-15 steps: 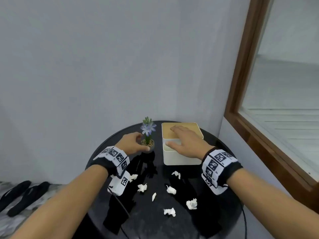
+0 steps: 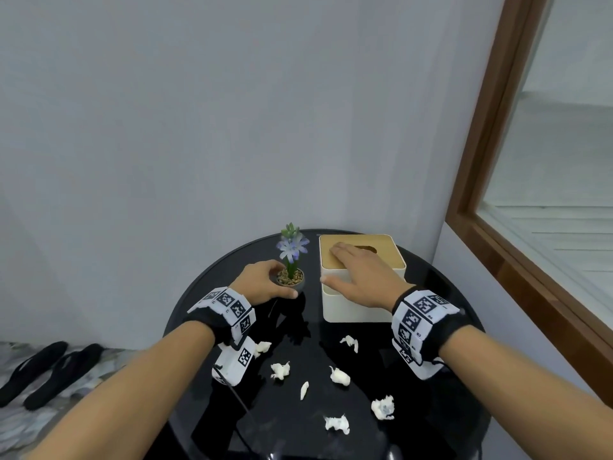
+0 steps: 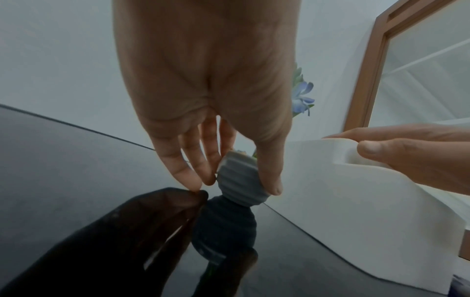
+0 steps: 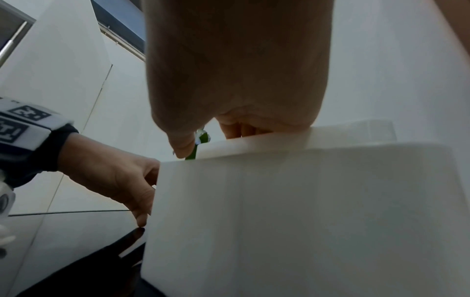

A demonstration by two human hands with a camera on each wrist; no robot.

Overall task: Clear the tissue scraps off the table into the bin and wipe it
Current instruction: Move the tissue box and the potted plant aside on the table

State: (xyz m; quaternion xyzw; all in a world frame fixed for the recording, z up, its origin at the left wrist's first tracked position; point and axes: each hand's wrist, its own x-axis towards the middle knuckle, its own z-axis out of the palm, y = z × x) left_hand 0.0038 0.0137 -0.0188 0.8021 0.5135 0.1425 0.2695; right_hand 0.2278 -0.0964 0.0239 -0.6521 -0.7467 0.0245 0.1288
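Observation:
Several white tissue scraps (image 2: 280,370) lie scattered on the near half of a round glossy black table (image 2: 431,293). At the back stand a small grey ribbed flower pot (image 3: 239,174) with a blue flower and a white tissue box (image 2: 358,310) with a wooden lid. My left hand (image 2: 270,282) grips the pot, thumb on one side and fingers on the other; the pot stands on the table. My right hand (image 2: 345,265) lies flat on the box lid with straight fingers, its thumb against the box's left side. The box (image 4: 305,211) fills the right wrist view.
A grey wall stands right behind the table. A wood-framed window (image 2: 481,194) runs along the right. Black slippers (image 2: 43,370) lie on the floor at the left. No bin is in view. A scrap (image 2: 262,347) lies just under my left wrist.

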